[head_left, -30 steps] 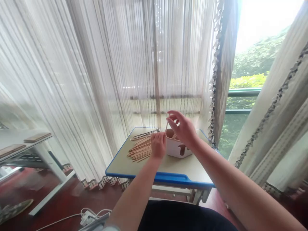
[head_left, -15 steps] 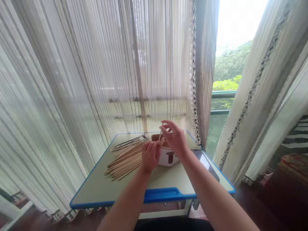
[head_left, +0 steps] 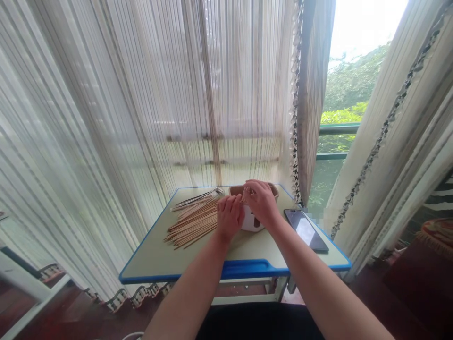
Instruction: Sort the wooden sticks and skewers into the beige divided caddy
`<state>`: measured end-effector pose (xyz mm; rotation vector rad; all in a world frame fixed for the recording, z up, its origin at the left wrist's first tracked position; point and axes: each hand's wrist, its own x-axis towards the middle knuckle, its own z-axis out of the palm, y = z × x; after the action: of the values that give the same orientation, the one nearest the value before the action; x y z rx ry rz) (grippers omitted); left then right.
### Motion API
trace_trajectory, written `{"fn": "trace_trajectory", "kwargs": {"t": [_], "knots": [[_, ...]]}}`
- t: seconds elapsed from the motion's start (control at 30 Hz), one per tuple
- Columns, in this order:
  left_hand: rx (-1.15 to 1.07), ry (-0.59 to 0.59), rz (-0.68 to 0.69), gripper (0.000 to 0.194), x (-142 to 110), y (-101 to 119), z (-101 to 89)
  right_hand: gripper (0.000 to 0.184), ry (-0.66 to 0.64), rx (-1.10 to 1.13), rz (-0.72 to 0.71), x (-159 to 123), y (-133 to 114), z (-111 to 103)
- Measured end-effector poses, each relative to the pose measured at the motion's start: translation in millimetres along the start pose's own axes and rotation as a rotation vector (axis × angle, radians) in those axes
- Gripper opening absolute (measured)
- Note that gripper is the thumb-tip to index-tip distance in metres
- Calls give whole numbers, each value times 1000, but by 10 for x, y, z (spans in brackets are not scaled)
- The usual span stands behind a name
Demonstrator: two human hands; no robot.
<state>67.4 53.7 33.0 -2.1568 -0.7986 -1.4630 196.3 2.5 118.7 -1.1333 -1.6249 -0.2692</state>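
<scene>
Brown-tipped wooden sticks (head_left: pixel 194 222) lie loosely fanned, slender and straight.

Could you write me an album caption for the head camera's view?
Two bare hands meet at a box beside fanned-out thin sticks, before a striped curtain.

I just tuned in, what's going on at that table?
A person's left hand and right hand are close together at a white container, fingers bent; what they grip is too small to make out. Thin sticks lie in a spread pile beside the left hand. A phone lies to the right on the table.
</scene>
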Motion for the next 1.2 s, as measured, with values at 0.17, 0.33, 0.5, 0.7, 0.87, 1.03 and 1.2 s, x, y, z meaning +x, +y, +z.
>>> {"fn": "trace_trajectory", "kwargs": {"t": [0.17, 0.33, 0.5, 0.7, 0.87, 1.03, 1.2], "knots": [[-6, -33, 22, 43, 5, 21, -27, 24, 32, 57, 117, -174, 34, 52], [9, -20, 21, 42, -4, 8, -18, 33, 103, 173, 162, -351, 53, 184], [-3, 14, 27, 43, 5, 1, -14, 38, 153, 185, 177, -392, 63, 255], [-56, 46, 27, 42, -13, 37, -23, 43, 261, 92, 134, -484, -24, 230], [-117, 147, -96, 36, 39, -40, -118, 36, 385, 90, 112, -841, -295, 277], [-19, 255, -328, 23, -13, -422, -543, 29, 24, 200, 71, -1055, -425, 586], [163, 128, -524, 16, -511, -666, -965, 42, -440, 4, 32, -1079, -430, 1069]]}}
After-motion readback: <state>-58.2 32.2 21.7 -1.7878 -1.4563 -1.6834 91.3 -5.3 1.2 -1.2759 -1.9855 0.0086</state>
